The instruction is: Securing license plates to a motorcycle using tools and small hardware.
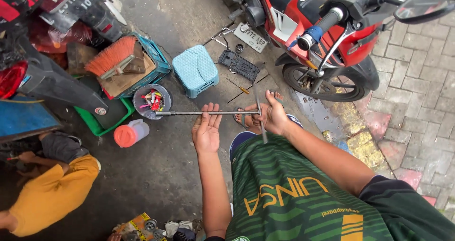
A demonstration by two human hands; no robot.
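A long metal T-handle wrench [208, 112] lies level in front of me, its socket end pointing left. My right hand [271, 116] grips the crossbar end of the wrench. My left hand [206, 129] is flat and palm-up under the shaft, fingers apart, supporting it. I wear a green striped jersey [294, 193] and sandals.
A red motorcycle [327, 37] stands ahead on the right. A small blue plastic stool [195, 69], a black plastic part [238, 64] and a screwdriver [239, 87] lie on the concrete. A round tray of small parts [151, 100], an orange-capped jug [130, 133] and a broom [113, 56] sit left. A person in yellow [50, 193] crouches at lower left.
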